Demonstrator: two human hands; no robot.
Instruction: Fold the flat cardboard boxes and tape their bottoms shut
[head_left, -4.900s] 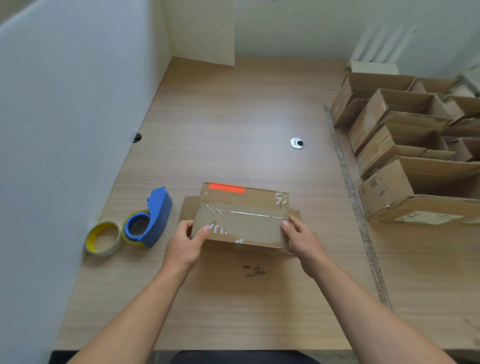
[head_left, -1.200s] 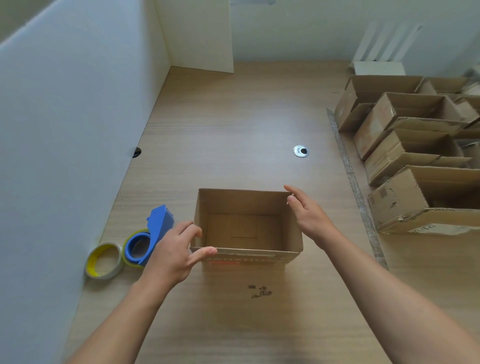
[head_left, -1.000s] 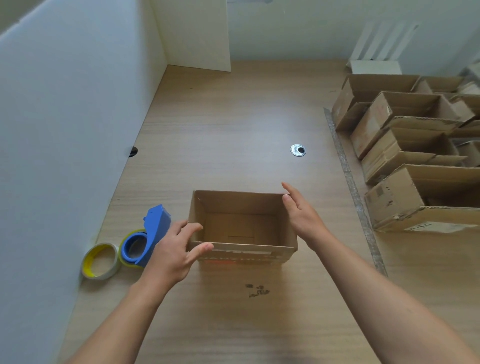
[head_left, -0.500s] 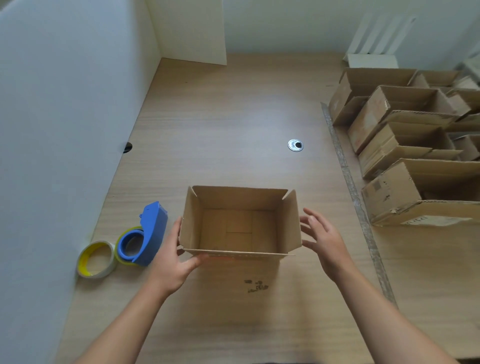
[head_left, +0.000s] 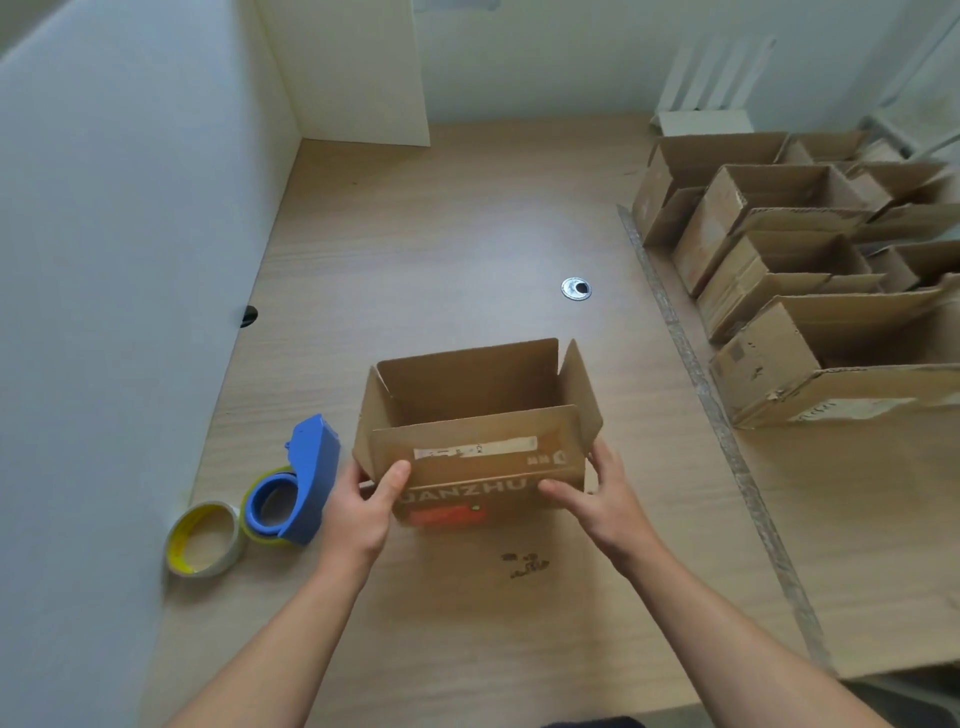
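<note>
While its top flaps stand open, the cardboard box (head_left: 478, 457) is at mid-bench (head_left: 441, 234), with the left hand (head_left: 358, 514) and the right hand (head_left: 608, 499) gripping its near corners. A blue tape dispenser (head_left: 306, 478) and a tape roll (head_left: 205, 538) lie to its left, and folded boxes (head_left: 779, 260) stand at the right.

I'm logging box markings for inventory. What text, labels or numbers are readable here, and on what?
"UANZHU": pale letters on the near wall of the held box; the thumb of the left hand hides the start.
White strip label on its near flap: print too small to read.
Pale marks beside that label: unreadable.
Red sticker under the lettering: blurred.
White label on the nearest box at right: blurred.
Dark marks on the table: unreadable.
</note>
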